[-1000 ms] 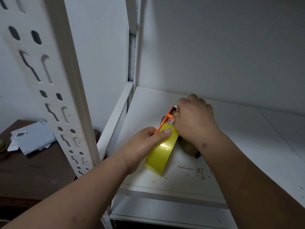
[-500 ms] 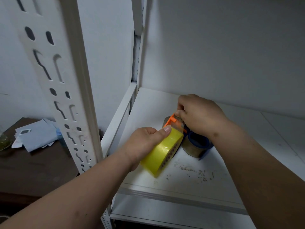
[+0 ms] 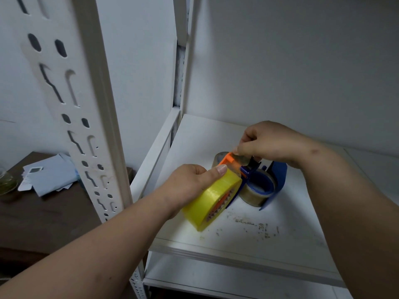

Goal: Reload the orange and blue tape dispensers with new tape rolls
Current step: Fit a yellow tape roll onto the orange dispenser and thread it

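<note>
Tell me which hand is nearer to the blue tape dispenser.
Right. The right hand hovers just above the blue tape dispenser, pinching the tape end at the orange dispenser. The left hand sits further to its left, gripping the yellow tape roll.

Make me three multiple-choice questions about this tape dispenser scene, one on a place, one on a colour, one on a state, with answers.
1. Where does the blue dispenser sit?
A. on the white shelf
B. on the brown table
C. in the left hand

2. What colour is the tape roll held by the left hand?
A. brown
B. yellow
C. blue

3. What is the right hand doing?
A. resting flat
B. hanging idle
C. pinching the tape end at the orange dispenser

Answers: 1 A, it stands on the shelf board; 2 B, the roll is bright yellow; 3 C, its fingertips pinch the clear strip.
</note>
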